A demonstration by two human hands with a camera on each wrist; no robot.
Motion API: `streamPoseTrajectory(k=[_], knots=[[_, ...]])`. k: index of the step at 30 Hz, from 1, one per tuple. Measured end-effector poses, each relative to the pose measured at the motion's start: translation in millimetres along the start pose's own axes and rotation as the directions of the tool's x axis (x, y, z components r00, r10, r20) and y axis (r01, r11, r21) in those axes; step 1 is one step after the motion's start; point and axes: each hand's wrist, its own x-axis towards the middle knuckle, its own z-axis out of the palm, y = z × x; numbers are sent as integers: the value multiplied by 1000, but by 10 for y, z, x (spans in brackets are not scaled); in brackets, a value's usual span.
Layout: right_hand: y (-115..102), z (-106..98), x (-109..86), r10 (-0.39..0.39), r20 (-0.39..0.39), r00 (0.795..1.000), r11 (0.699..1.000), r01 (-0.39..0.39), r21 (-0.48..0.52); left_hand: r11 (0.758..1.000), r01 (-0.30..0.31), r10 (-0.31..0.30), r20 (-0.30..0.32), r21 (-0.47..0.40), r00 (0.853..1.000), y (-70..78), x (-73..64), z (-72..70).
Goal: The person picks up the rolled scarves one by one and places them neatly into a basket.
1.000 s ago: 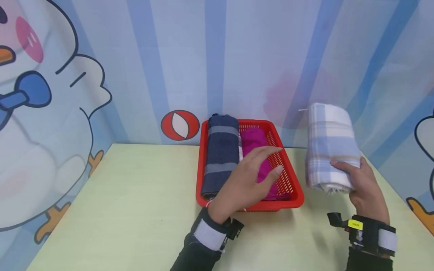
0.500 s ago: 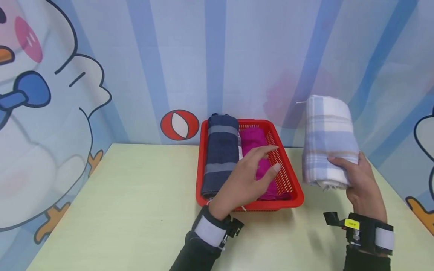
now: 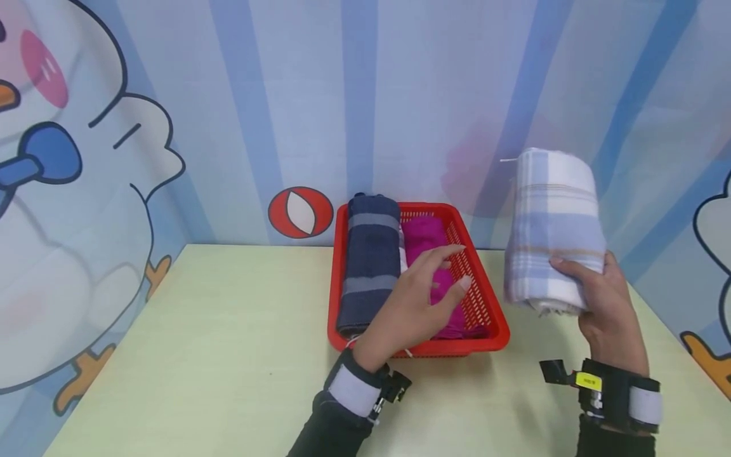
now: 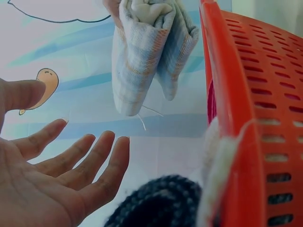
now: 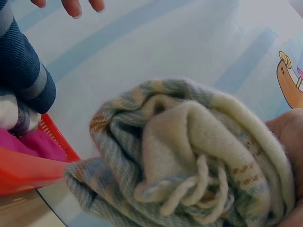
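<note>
My right hand (image 3: 611, 311) grips the lower right side of a rolled plaid scarf (image 3: 554, 228), white and light blue with fringe, held up to the right of a red basket (image 3: 495, 324). In the right wrist view the scarf's coiled end (image 5: 189, 151) with its fringe faces the camera. My left hand (image 3: 408, 304) hovers over the basket, fingers spread and holding nothing; in the left wrist view its fingers (image 4: 109, 165) are apart from everything. Inside the basket lie a dark blue roll with grey stripes (image 3: 372, 247) and a magenta cloth (image 3: 425, 231), partly hidden by my left hand.
The basket stands on a pale yellow table (image 3: 228, 330) against a blue striped backdrop (image 3: 302, 95) with cartoon prints. A strip of white cloth (image 3: 402, 247) shows between the dark roll and the magenta cloth.
My right hand has raised the plaid scarf and brought it slightly left. The left hand has stayed nearly still above the basket.
</note>
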Motion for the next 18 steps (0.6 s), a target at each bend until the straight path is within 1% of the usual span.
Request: streamPoseTrajectory(k=[5, 11, 15, 18], knots=[[-15, 57, -18, -1, 2, 1000, 1000, 1, -19, 1000, 0, 0, -6, -11, 1000, -20, 1, -7], [-22, 181, -38, -8, 6, 1000, 998, 8, -58, 1000, -5, 5, -14, -13, 1000, -42, 4, -6], [-19, 272, -57, -7, 18, 1000, 997, 9, -82, 1000, 1, -1, -8, -8, 1000, -41, 7, -4], [-13, 339, -68, -7, 23, 1000, 997, 9, -81, 1000, 13, -13, -2, -1, 1000, -43, 12, -6]])
